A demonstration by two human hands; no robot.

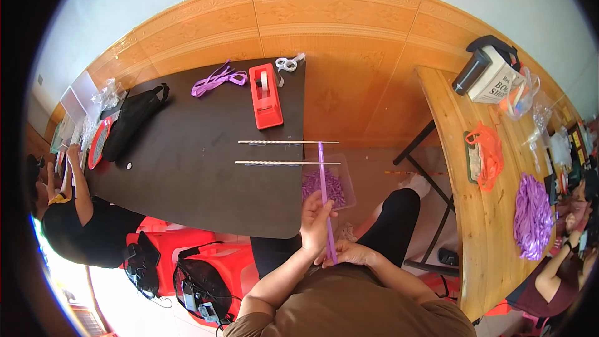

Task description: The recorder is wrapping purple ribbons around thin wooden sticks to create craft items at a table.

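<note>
A narrow purple ribbon (322,178) runs from the farther of two thin metal chopsticks, over the nearer one, toward my body. My left hand (317,219) is closed on the ribbon partway along, thumb against it. Near my waist, my right hand (350,253) pinches the ribbon's lower end; some of its fingers are hidden. The far chopstick (274,142) and near chopstick (274,163) lie parallel on the black table (199,181), their ends sticking out past its right edge. Beneath them is a clear plastic bin (350,196) holding purple ribbon pieces (331,187).
On the black table are a red tape dispenser (266,103), white-handled scissors (286,64), loose purple ribbon (218,80) and a black bag (134,122). A wooden table (446,125) at right bears a purple ribbon bundle (533,218). Other people sit at far left and far right.
</note>
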